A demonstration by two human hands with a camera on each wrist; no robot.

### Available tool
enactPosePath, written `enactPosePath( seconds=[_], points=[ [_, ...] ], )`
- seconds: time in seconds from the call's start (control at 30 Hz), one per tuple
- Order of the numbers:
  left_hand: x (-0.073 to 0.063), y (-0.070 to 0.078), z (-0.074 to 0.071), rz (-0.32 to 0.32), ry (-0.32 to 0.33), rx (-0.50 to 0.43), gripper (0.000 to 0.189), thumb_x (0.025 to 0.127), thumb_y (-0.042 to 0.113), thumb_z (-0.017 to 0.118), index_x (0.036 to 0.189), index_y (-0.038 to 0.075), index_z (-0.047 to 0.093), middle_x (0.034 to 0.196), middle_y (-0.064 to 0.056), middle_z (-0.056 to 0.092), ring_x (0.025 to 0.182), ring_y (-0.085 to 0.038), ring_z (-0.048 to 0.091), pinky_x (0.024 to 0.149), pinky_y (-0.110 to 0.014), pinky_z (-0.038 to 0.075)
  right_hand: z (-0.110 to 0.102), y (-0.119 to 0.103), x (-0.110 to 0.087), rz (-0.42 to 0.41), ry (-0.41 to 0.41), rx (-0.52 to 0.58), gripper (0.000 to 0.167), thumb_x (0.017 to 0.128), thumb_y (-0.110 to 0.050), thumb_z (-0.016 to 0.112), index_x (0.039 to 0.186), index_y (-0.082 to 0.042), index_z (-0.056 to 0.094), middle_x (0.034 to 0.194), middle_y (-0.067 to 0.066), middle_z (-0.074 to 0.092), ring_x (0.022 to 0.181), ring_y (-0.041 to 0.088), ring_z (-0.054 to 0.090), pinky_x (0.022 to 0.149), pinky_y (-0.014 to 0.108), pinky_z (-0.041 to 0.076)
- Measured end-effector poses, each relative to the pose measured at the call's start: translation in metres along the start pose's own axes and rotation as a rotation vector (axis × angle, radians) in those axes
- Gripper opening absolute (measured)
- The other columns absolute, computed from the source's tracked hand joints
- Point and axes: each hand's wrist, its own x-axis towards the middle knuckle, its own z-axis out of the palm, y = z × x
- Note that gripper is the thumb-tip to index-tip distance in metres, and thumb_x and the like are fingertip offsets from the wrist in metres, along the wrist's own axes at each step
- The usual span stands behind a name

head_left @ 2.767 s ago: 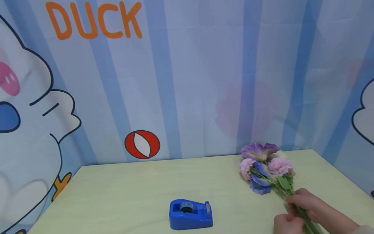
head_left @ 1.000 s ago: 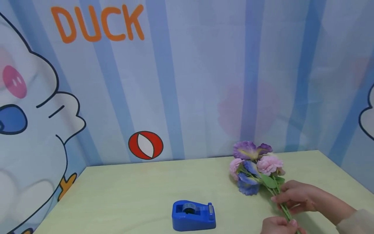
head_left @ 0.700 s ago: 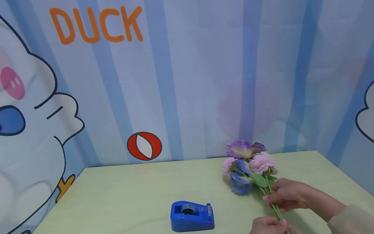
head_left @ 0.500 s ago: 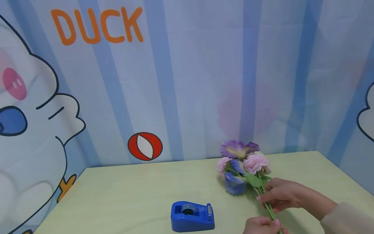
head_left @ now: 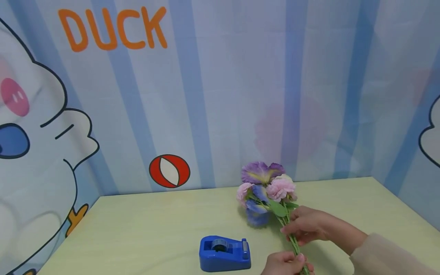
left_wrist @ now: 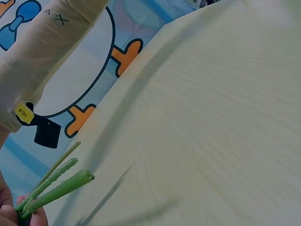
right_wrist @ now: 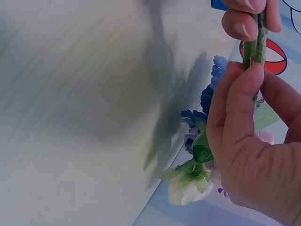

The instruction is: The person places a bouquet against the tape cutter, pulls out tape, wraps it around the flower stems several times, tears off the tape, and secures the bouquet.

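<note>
A bouquet of flowers point(head_left: 281, 188) with purple, blue, pink and white blooms leans away over the table, raised at a slant. My right hand point(head_left: 309, 225) pinches its green stems just under the leaves. Lower down, my left hand point(head_left: 283, 263) grips the same stems between thumb and fingers. In the left wrist view, several cut stem ends point(left_wrist: 59, 190) stick out past the left fingers. The right wrist view has both hands close together on the stems, with a white bloom point(right_wrist: 188, 188) below. Left of the hands stands a blue tape dispenser point(head_left: 225, 255) holding a roll of clear tape.
The pale wooden table point(head_left: 151, 225) reaches back to a blue striped cloth backdrop point(head_left: 233, 95) with cartoon prints. A printed red and white ball point(head_left: 169, 171) shows on it, just above the table's back edge.
Both hands have carried the bouquet leftward, from the right side of the table toward the tape dispenser. The right hand stays near the leaves; the dispenser has not moved.
</note>
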Motion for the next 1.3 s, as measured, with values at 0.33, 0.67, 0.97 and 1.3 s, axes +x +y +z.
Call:
enactPosePath(
  seconds=[0.33, 0.67, 0.97, 1.3],
  points=[
    [-0.007, 0.009, -0.02, -0.058, 0.029, 0.03, 0.016, 0.093, 0.011, 0.056, 0.096, -0.001, 0.066, 0.087, -0.009, 0.069, 0.08, -0.016, 0.066, 0.078, -0.034, 0.053, 0.017, -0.011, 0.011, -0.01, -0.026, 0.041, 0.023, 0.086, -0.009, 0.064, 0.072, -0.008, 0.046, 0.066, 0.005, 0.061, 0.044, 0.005, 0.044, 0.046, 0.017, 0.042],
    [-0.013, 0.009, -0.039, -0.072, -0.032, -0.016, 0.019, 0.095, 0.011, 0.053, 0.103, -0.002, 0.064, 0.092, -0.008, 0.069, 0.085, -0.016, 0.065, 0.083, -0.035, 0.051, 0.034, -0.017, 0.017, 0.014, 0.029, 0.02, 0.023, 0.084, -0.008, 0.066, 0.069, -0.007, 0.049, 0.06, 0.003, 0.056, 0.041, 0.005, 0.042, 0.043, 0.017, 0.041],
    [-0.01, 0.003, -0.046, -0.08, -0.023, 0.015, 0.021, 0.094, 0.015, 0.056, 0.103, -0.001, 0.065, 0.092, -0.008, 0.069, 0.082, -0.014, 0.063, 0.081, -0.032, 0.051, 0.042, -0.012, 0.024, 0.043, 0.069, 0.036, 0.018, 0.083, -0.005, 0.067, 0.073, -0.004, 0.052, 0.061, 0.004, 0.056, 0.042, 0.007, 0.043, 0.042, 0.015, 0.041],
    [-0.002, -0.002, -0.045, -0.129, 0.082, 0.16, 0.017, 0.091, 0.017, 0.059, 0.094, 0.003, 0.068, 0.086, -0.006, 0.07, 0.077, -0.012, 0.064, 0.076, -0.031, 0.052, 0.048, -0.004, 0.03, 0.042, 0.082, 0.069, 0.021, 0.081, -0.003, 0.067, 0.071, -0.005, 0.049, 0.056, 0.001, 0.049, 0.043, 0.007, 0.044, 0.041, 0.014, 0.04]
  ],
)
